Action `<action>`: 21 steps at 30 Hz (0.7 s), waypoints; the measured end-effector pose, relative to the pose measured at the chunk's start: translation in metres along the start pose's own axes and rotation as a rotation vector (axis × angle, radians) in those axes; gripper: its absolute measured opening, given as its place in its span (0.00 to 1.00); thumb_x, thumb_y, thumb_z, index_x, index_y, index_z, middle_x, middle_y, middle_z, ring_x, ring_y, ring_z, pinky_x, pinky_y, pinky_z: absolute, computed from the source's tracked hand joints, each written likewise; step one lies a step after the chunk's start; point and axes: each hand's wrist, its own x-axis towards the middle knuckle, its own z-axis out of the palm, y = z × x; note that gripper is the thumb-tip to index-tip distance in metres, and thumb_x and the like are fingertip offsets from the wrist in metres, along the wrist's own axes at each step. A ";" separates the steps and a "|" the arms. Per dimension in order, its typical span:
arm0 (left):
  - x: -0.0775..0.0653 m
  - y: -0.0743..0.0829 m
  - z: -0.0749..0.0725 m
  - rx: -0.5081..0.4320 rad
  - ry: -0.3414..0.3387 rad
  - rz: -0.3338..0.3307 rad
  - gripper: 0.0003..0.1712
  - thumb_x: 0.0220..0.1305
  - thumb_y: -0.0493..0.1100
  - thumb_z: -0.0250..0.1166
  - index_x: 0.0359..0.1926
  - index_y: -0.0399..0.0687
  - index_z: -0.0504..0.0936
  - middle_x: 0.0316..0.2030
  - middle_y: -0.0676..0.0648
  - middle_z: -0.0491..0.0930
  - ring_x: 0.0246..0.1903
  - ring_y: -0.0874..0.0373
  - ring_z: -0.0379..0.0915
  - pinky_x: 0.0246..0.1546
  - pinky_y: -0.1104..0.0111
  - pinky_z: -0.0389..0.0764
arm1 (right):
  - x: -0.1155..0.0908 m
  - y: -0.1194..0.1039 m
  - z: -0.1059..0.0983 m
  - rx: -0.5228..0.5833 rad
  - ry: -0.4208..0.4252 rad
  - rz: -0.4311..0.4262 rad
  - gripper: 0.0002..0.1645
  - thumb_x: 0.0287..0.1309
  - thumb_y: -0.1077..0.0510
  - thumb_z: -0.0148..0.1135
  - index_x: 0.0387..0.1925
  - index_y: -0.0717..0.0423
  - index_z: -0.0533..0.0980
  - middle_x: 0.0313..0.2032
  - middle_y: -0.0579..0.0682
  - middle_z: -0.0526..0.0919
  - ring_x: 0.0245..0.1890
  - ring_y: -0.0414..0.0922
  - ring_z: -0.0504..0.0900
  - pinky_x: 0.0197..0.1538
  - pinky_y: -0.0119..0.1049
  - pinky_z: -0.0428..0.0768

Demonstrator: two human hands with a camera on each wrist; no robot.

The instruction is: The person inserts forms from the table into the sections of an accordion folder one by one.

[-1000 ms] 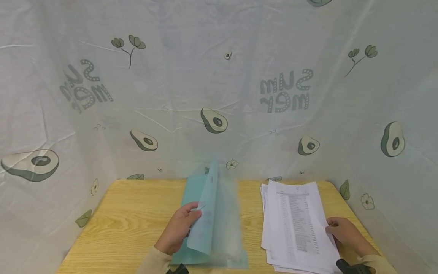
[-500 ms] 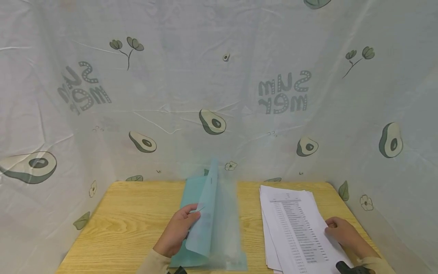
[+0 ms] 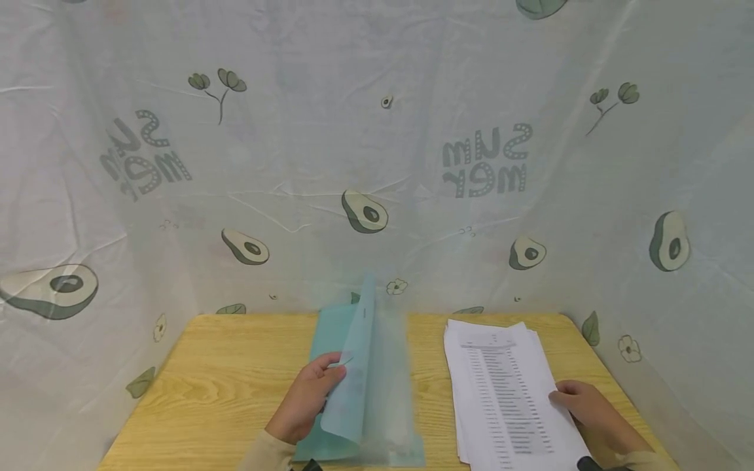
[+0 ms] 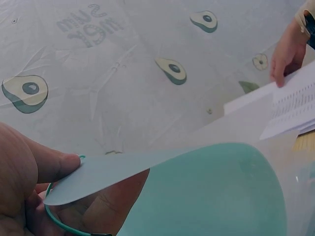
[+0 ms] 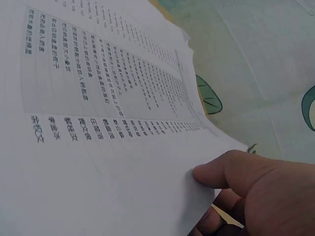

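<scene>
Between thumb and fingers, my left hand (image 3: 307, 400) pinches the raised cover of a translucent teal file folder (image 3: 385, 392). The folder stands partly open on the table, left of the papers. In the left wrist view the lifted cover (image 4: 211, 187) curves away from the thumb. My right hand (image 3: 592, 409) grips the right edge of a stack of printed papers (image 3: 506, 399), thumb on top and fingers beneath. Rows of printed text cover the top sheet (image 5: 98, 162) in the right wrist view. The stack's lower end runs out of the head view.
A wooden table (image 3: 235, 379) lies under everything. A pale curtain (image 3: 294, 157) printed with avocados and leaves hangs around its back and sides, close behind the folder. A strip of table separates the folder from the papers.
The right hand has shifted the papers slightly, and their sheets lie more evenly together than a second ago. The left hand still holds the folder's cover in much the same place.
</scene>
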 end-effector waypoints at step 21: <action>0.003 -0.006 0.003 -0.011 -0.020 0.009 0.27 0.81 0.49 0.55 0.71 0.38 0.70 0.51 0.42 0.86 0.43 0.52 0.85 0.39 0.56 0.86 | -0.019 -0.026 -0.001 0.032 0.223 -0.061 0.38 0.78 0.43 0.51 0.65 0.77 0.70 0.39 0.53 0.87 0.34 0.44 0.82 0.34 0.38 0.79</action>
